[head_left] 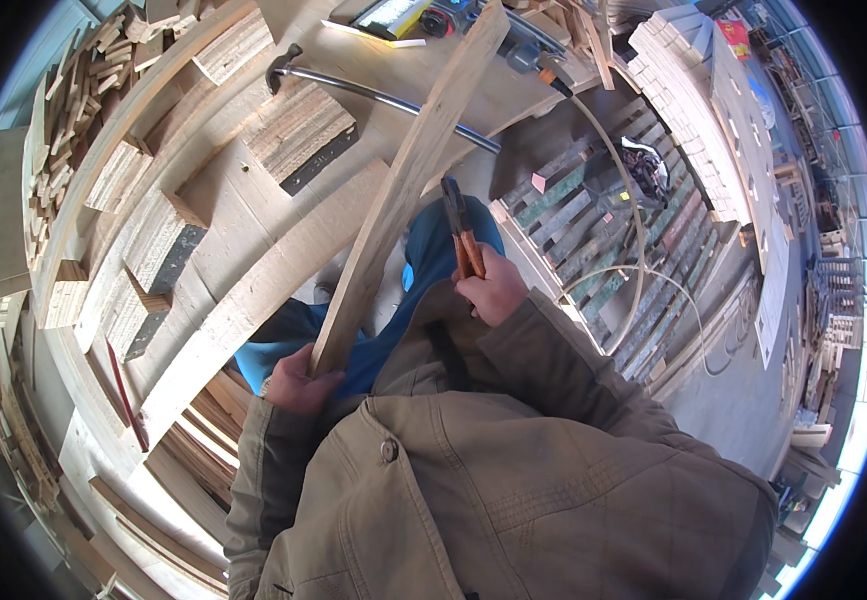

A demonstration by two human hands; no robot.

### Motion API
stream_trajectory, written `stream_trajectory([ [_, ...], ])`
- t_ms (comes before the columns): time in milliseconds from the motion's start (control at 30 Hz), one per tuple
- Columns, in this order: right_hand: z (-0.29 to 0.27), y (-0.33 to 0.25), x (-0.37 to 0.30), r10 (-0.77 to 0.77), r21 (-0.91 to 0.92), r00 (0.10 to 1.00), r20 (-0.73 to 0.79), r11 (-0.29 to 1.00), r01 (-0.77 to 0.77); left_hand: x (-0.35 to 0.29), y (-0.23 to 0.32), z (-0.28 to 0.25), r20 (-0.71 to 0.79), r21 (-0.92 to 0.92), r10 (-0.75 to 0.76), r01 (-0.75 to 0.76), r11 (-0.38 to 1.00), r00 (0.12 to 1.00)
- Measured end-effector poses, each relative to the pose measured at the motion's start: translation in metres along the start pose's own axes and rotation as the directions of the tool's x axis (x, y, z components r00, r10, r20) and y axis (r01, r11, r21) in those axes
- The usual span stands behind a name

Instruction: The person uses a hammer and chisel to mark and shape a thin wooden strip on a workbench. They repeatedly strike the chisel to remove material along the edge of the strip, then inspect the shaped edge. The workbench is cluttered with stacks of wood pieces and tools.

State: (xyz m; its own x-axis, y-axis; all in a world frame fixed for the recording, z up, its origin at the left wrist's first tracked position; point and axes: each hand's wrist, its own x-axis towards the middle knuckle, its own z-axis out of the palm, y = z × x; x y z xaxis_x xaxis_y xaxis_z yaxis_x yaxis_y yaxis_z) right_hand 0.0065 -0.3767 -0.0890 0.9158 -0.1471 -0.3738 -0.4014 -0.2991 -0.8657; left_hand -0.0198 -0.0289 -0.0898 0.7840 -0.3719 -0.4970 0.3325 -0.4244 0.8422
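My left hand is wrapped round the near end of a long wooden board. The board runs up and to the right, over the workbench's edge, to the top of the view. My right hand grips a pair of pliers with orange-brown handles and dark jaws pointing up. The pliers are to the right of the board, apart from it, in front of my blue trouser leg. A claw hammer with a metal shaft lies on the bench beyond the board, which crosses over its shaft.
Thick plywood blocks stand between curved wooden strips on the bench. A thin red stick lies at left. Offcuts are heaped far left. To the right are a slatted pallet, a looping hose and stacked timber.
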Motion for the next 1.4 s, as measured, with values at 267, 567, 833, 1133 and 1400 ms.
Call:
stream_trajectory([
  [267, 0.004, -0.005, 0.001, 0.008, 0.096, 0.999, 0.041, 0.995, -0.012, -0.026, 0.006, -0.022, 0.038, -0.263, -0.068, 0.076, 0.962, 0.997],
  [567, 0.005, -0.014, -0.003, -0.053, 0.094, 0.998, 0.041, 0.994, 0.049, -0.037, -0.001, -0.047, 0.065, -0.346, -0.189, 0.2, 0.917, 0.98],
  [833, 0.003, -0.008, 0.001, -0.229, 0.036, 0.973, -0.019, 0.973, 0.23, -0.031, -0.033, -0.085, -0.035, -0.198, -0.113, 0.104, 0.975, 0.993],
  [1133, -0.006, -0.036, -0.005, -0.196, 0.169, 0.98, 0.025, 0.967, 0.189, -0.065, -0.041, -0.081, -0.326, -0.131, -0.154, 0.116, 0.985, 0.933],
  [1400, -0.023, -0.048, 0.01, -0.34, -0.013, 0.926, 0.162, 0.938, 0.347, -0.066, -0.048, -0.07, -0.324, -0.3, -0.099, -0.003, 0.954, 0.941],
])
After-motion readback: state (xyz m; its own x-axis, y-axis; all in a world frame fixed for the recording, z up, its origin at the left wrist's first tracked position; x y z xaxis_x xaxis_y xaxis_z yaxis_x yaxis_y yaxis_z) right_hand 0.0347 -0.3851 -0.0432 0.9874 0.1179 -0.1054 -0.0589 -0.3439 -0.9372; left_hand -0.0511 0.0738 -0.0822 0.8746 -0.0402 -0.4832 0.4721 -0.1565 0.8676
